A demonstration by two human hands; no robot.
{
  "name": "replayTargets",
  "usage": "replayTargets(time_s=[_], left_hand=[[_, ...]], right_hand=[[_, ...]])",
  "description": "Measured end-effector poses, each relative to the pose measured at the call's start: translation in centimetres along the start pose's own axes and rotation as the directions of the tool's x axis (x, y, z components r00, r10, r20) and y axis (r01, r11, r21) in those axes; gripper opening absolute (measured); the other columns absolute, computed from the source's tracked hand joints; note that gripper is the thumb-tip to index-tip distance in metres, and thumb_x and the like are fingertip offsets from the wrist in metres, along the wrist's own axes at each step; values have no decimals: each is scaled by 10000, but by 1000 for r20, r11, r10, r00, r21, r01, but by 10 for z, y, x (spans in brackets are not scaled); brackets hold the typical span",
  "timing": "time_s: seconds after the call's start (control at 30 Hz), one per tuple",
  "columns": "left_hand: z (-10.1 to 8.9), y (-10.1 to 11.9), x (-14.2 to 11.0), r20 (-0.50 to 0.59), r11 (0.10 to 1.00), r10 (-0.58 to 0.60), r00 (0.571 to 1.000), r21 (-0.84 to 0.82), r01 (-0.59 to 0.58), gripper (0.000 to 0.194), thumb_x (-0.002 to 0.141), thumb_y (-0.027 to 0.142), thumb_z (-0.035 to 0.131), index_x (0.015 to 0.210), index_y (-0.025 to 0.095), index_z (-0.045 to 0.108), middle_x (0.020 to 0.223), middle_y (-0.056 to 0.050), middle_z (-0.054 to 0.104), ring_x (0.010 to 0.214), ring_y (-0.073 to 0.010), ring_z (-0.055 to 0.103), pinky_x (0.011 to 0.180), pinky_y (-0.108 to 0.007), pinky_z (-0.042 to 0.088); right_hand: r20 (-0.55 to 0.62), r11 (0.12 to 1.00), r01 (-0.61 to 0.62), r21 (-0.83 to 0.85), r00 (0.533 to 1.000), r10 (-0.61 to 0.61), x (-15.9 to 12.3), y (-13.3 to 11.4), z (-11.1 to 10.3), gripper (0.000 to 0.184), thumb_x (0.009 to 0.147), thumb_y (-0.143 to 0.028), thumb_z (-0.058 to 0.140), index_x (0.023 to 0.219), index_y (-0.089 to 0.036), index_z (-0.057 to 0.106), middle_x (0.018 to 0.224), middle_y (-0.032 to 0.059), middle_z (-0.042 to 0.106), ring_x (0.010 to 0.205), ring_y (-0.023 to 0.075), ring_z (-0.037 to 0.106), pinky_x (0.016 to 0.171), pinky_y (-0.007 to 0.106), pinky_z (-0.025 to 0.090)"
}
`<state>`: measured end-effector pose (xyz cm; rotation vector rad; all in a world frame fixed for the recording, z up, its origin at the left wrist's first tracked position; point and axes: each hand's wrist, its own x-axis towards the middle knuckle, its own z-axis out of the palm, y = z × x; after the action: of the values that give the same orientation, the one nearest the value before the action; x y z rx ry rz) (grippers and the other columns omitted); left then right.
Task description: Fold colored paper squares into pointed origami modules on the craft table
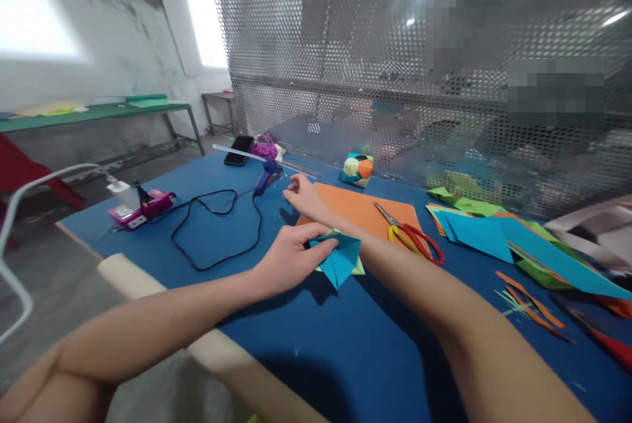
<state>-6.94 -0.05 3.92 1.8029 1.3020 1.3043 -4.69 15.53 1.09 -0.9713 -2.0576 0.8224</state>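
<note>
My left hand [296, 252] is closed on a folded paper piece [343, 258], blue with yellow-green showing at its edges. Thumb and fingers pinch it from the left, just above the blue table [316, 350]. My right hand [305, 198] reaches across beyond it, fingers apart and loosely bent, with nothing in them. Closest to the right hand is a blue hot glue gun [268, 176], a short gap away, with a clear glue stick [237, 152] by it. Under the right forearm lies an orange paper sheet [355, 206], bearing scissors [407, 235] with red and yellow handles.
A black cord [217, 267] loops from the glue gun to a magenta power strip [143, 209]. A phone [239, 150], purple yarn [265, 147] and a folded paper ball [358, 168] stand at the back, before a perforated metal screen [320, 81]. Coloured papers [474, 235] and scraps [536, 304] lie right.
</note>
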Motion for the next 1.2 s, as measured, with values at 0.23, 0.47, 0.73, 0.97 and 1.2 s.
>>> replayTargets(time_s=[0.23, 0.47, 0.73, 0.97, 1.2], left_hand=[[-15, -4, 3, -107, 998, 41, 993, -46, -46, 204, 805, 257, 550, 762, 106, 680, 606, 10, 590, 520, -66, 452, 498, -160, 380], [-14, -8, 2, -54, 988, 33, 998, -149, -41, 197, 808, 223, 540, 723, 93, 661, 574, 13, 538, 515, -64, 430, 479, -158, 363], [-17, -7, 1, -118, 980, 67, 991, -180, -87, 193, 805, 206, 547, 777, 71, 682, 631, -24, 601, 556, -82, 485, 520, -169, 404], [-24, -3, 1, -158, 979, 114, 981, -148, -138, 210, 810, 203, 549, 798, 56, 698, 660, -53, 651, 569, -95, 533, 557, -173, 442], [-27, -5, 2, -181, 975, 122, 976, -162, -152, 216, 813, 219, 553, 811, 56, 694, 692, -66, 670, 594, -104, 558, 571, -178, 463]], right_hand=[[-99, 992, -124, -27, 988, 121, 54, -13, 73, 834, 738, -497, 603, 1348, -77, 217, 1196, 207, 559, 1076, 278, 566, 886, 386, 442], [-209, 953, -270, -140, 948, 238, 78, -12, 97, 913, 753, -465, 573, 1368, 31, 116, 1205, 301, 516, 1132, 341, 521, 878, 424, 432], [-195, 903, -108, -416, 980, 28, 76, -16, 104, 484, 846, -312, 454, 1260, -73, 376, 1204, 212, 537, 1138, 307, 498, 936, 440, 373], [30, 769, 86, -634, 996, -86, 95, -38, 127, 355, 869, -351, 560, 1135, -117, 547, 1136, 112, 573, 1004, 221, 572, 853, 414, 479], [3, 683, -13, -730, 1000, 23, 103, -42, 133, 339, 886, -324, 542, 1173, -145, 527, 1165, 92, 558, 987, 203, 580, 821, 406, 503]])
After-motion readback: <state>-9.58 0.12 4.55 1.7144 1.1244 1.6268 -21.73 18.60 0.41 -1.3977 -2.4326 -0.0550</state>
